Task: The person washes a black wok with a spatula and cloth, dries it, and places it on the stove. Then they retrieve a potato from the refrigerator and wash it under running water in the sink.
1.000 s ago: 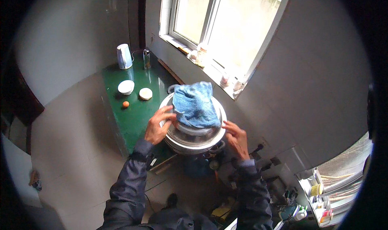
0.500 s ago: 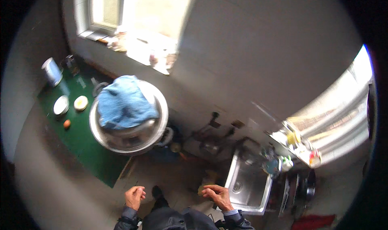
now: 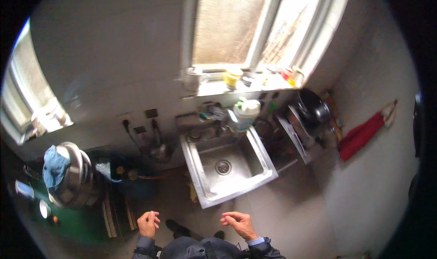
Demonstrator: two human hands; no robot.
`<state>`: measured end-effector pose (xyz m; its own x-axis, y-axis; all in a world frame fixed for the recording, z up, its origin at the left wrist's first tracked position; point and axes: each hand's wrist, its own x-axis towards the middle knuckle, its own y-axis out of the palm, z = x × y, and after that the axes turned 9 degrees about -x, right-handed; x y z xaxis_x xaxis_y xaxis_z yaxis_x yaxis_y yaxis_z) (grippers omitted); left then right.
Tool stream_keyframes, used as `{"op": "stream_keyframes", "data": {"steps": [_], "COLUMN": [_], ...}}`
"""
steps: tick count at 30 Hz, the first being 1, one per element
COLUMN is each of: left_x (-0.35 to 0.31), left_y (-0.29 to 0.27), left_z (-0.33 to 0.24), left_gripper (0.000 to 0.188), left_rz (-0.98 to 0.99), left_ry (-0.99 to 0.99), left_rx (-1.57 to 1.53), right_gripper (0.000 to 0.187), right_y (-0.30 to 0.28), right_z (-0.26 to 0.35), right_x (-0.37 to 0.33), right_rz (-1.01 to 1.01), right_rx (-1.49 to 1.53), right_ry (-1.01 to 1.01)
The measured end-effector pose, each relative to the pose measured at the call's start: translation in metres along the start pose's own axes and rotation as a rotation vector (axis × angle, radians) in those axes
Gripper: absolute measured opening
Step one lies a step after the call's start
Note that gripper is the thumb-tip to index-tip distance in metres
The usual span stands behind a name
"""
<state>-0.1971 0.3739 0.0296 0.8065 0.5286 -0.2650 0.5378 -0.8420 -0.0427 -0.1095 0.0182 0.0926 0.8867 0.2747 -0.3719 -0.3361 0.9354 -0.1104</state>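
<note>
My left hand (image 3: pixel 148 224) hangs in the air at the lower middle, fingers loosely curled and a little apart, with nothing visible in it. To its right, my right hand (image 3: pixel 240 223) is held out in front of my body, its fingers loosely bent and also without any visible object. Just beyond it stands a steel sink (image 3: pixel 205 177) with a round drain; neither hand touches it. A white jug with a green cap (image 3: pixel 246 110) stands at the sink's back corner, beside the faucet area, which is blurred.
On the left, a green table (image 3: pixel 82 225) carries stacked steel basins (image 3: pixel 75 179), a blue cloth (image 3: pixel 55 165), a white bowl (image 3: pixel 44 209) and an egg (image 3: pixel 55 219). Dark pans (image 3: pixel 314 106) sit in a rack right of the sink. A red cloth (image 3: pixel 362 136) hangs on the right wall.
My view has turned right: the table and basins now lie at the far left, and the sink is near the middle. Both hands keep about the same pose before my body.
</note>
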Motion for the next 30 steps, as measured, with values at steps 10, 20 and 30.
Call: {"op": "stream_keyframes", "data": {"steps": [10,20,30], "left_x": [-0.104,-0.117,-0.133], "left_y": [0.133,0.169,0.142], "left_z": [-0.006,-0.001,0.011], "left_gripper": [0.027,0.023,0.022], "left_rz": [0.152,0.275,0.166], "left_ry": [-0.051,0.095,-0.063], "left_rx": [0.038,0.089,-0.007], "right_gripper": [0.031,0.038,0.034], "right_y": [-0.137,-0.163,-0.150], "right_z": [-0.109,-0.108,-0.091], "right_x": [-0.104,-0.138,-0.126], "right_rz": [-0.352,-0.404,-0.358], "right_rx": [0.390,0.495,0.357], "right_ry": [-0.097,-0.036,0.050]}}
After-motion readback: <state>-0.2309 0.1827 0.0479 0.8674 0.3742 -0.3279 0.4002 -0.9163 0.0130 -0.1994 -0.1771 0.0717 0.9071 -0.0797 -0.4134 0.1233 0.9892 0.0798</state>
